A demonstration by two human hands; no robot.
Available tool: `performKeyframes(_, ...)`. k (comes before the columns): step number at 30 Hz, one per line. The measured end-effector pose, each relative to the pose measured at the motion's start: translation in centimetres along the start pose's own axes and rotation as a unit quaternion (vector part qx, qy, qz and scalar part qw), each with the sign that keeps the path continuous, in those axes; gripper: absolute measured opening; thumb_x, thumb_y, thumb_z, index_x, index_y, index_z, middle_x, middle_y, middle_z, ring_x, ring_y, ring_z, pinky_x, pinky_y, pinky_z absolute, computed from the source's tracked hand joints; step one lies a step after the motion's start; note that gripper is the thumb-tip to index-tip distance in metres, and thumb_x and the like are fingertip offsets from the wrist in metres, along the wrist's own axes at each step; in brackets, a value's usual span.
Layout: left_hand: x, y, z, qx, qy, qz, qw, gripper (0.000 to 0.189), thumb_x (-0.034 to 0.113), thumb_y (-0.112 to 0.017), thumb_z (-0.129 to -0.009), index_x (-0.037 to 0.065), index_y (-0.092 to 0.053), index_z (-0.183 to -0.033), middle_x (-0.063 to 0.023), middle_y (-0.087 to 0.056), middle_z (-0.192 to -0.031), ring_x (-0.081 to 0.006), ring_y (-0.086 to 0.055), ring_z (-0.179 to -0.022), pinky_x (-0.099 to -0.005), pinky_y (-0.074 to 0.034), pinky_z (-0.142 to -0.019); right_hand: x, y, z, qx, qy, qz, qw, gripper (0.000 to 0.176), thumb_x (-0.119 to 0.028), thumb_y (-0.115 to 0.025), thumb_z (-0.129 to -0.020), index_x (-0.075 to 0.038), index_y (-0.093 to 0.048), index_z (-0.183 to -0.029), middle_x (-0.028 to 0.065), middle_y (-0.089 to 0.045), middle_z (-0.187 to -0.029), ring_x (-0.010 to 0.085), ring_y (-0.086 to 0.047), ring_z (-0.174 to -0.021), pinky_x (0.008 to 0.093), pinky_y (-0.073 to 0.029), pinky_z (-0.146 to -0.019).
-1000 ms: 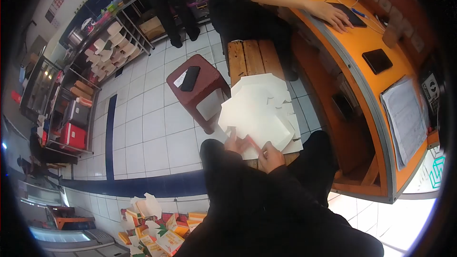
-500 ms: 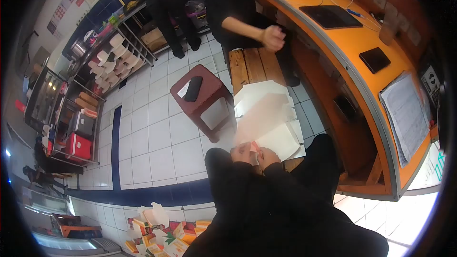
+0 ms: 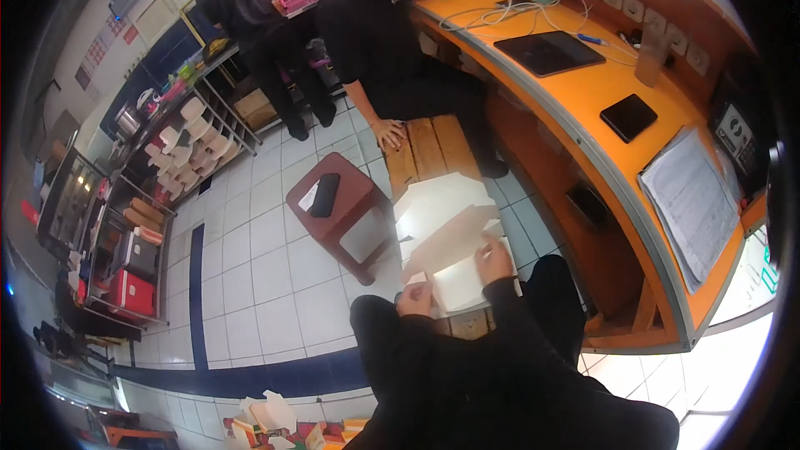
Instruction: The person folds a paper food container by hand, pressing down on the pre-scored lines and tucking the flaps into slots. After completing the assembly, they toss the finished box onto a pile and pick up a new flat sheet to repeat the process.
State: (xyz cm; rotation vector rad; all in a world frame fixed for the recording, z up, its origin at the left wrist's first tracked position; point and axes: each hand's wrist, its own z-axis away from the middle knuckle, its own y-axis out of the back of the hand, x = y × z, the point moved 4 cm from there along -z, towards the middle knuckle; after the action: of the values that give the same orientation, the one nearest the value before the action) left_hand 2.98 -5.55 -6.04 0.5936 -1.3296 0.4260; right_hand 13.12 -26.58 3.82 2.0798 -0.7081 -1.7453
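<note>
A white cardboard box (image 3: 437, 207), part folded, lies on the wooden bench between my knees. Its lid panel spreads flat toward the far end, while a fold stands up across the middle. At the near left corner my left hand (image 3: 415, 297) pinches a small flap. My right hand (image 3: 493, 261) is closed at the right side wall, its fingers curled over the edge; its fingertips are partly hidden.
Beyond the box, a person in black sits on the bench (image 3: 433, 148), one hand resting on it. A maroon stool (image 3: 354, 192) carrying a black phone (image 3: 325, 195) stands at left. The orange counter (image 3: 621, 168) runs along the right. Folded cartons (image 3: 271, 413) lie on the floor.
My hands have moved apart, the right one shifting right and away from me to the box's side. The seated person's raised hand now rests on the bench. The view has tilted up.
</note>
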Motion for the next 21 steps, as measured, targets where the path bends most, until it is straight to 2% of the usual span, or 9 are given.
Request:
performKeyframes(2, 1.7, 0.2, 0.6, 0.024, -0.016, -0.036, 0.999, 0.024, 0.019, -0.077, -0.081, 0.0, -0.066, -0.091, -0.0093, -0.068, -0.082, -0.0133, -0.064, -0.067, -0.0258, -0.055, -0.06, 2.2, 1.8, -3.4, 0.128, 0.074, 0.157, 0.976, 0.046, -0.022, -0.063, -0.084, -0.008, -0.056, -0.127, 0.0169, -0.063, -0.097, 0.0362, -0.06, -0.086, 0.0412, -0.05, -0.081)
performKeyframes(4, 4.3, 0.2, 1.5, 0.064, -0.074, -0.155, 0.983, 0.02, 0.019, -0.076, -0.079, 0.003, -0.067, -0.086, -0.0059, -0.069, -0.078, -0.0125, -0.064, -0.066, -0.0284, -0.052, -0.061, 4.8, 1.6, -5.3, 0.134, 0.084, 0.16, 0.974, 0.035, -0.025, -0.062, -0.086, -0.005, -0.06, -0.115, 0.0181, -0.064, -0.093, 0.0379, -0.06, -0.085, 0.0429, -0.049, -0.079)
performKeyframes(6, 5.0, 0.1, 1.7, 0.09, -0.125, -0.217, 0.964, 0.018, 0.02, -0.074, -0.079, 0.005, -0.066, -0.083, -0.0053, -0.069, -0.078, -0.0163, -0.064, -0.063, -0.0324, -0.051, -0.061, 7.1, 0.1, -6.7, -0.113, -0.055, -0.017, 0.992, 0.028, -0.028, -0.062, -0.088, -0.002, -0.06, -0.1, 0.0192, -0.064, -0.089, 0.0375, -0.061, -0.084, 0.0438, -0.049, -0.077)
performKeyframes(8, 9.6, -0.5, 3.4, 0.119, -0.364, -0.395, 0.835, 0.018, 0.022, -0.073, -0.08, 0.006, -0.064, -0.083, -0.0063, -0.067, -0.079, -0.0232, -0.063, -0.062, -0.0374, -0.05, -0.061, 5.6, 1.1, -5.5, -0.08, -0.055, -0.043, 0.994, 0.028, -0.03, -0.061, -0.089, -0.002, -0.058, -0.09, 0.0196, -0.064, -0.083, 0.0374, -0.063, -0.082, 0.0449, -0.049, -0.074)
performKeyframes(10, 12.7, -2.1, 4.9, 0.05, -0.387, -0.346, 0.853, 0.022, 0.026, -0.073, -0.08, 0.007, -0.066, -0.088, -0.0066, -0.066, -0.079, -0.0268, -0.061, -0.06, -0.0401, -0.05, -0.061, 5.6, 1.1, -4.4, -0.07, -0.044, -0.009, 0.996, 0.026, -0.029, -0.062, -0.089, -0.003, -0.058, -0.09, 0.0177, -0.065, -0.082, 0.0382, -0.063, -0.079, 0.045, -0.049, -0.071)
performKeyframes(12, 11.7, -5.0, 5.1, -0.072, -0.284, -0.307, 0.905, 0.029, 0.035, -0.069, -0.082, 0.008, -0.066, -0.095, -0.0093, -0.068, -0.086, -0.0301, -0.065, -0.076, -0.0428, -0.05, -0.07, 3.4, 2.8, -2.9, -0.057, -0.047, -0.041, 0.996, 0.026, -0.029, -0.063, -0.088, -0.004, -0.059, -0.088, 0.0167, -0.066, -0.08, 0.0395, -0.063, -0.077, 0.0453, -0.049, -0.069)
performKeyframes(14, 12.5, -7.9, 5.8, -0.153, -0.146, -0.268, 0.94, 0.037, 0.041, -0.067, -0.083, 0.007, -0.07, -0.097, -0.0116, -0.071, -0.088, -0.0322, -0.067, -0.077, -0.0429, -0.051, -0.074, 2.2, 3.2, -2.2, -0.035, -0.038, -0.042, 0.998, 0.025, -0.029, -0.063, -0.088, -0.004, -0.059, -0.087, 0.0166, -0.066, -0.08, 0.0396, -0.063, -0.076, 0.0453, -0.049, -0.068)
performKeyframes(17, 10.3, -11.2, 4.4, -0.23, -0.113, -0.283, 0.924, 0.04, 0.044, -0.064, -0.082, 0.006, -0.073, -0.094, -0.0147, -0.072, -0.088, -0.0342, -0.068, -0.08, -0.0426, -0.052, -0.077, 2.3, 2.9, -1.8, -0.04, -0.036, -0.03, 0.998, 0.024, -0.027, -0.064, -0.087, -0.004, -0.06, -0.085, 0.0166, -0.067, -0.08, 0.0383, -0.064, -0.078, 0.0445, -0.05, -0.069)
performKeyframes(21, 7.9, -12.5, 3.1, -0.178, -0.09, -0.312, 0.929, 0.037, 0.04, -0.059, -0.081, 0.008, -0.074, -0.09, -0.0183, -0.07, -0.085, -0.0351, -0.068, -0.082, -0.0433, -0.053, -0.076, 3.3, 2.4, -1.1, -0.048, -0.038, -0.017, 0.998, 0.024, -0.026, -0.068, -0.083, -0.003, -0.063, -0.08, 0.0156, -0.068, -0.077, 0.0346, -0.066, -0.075, 0.0432, -0.051, -0.07)
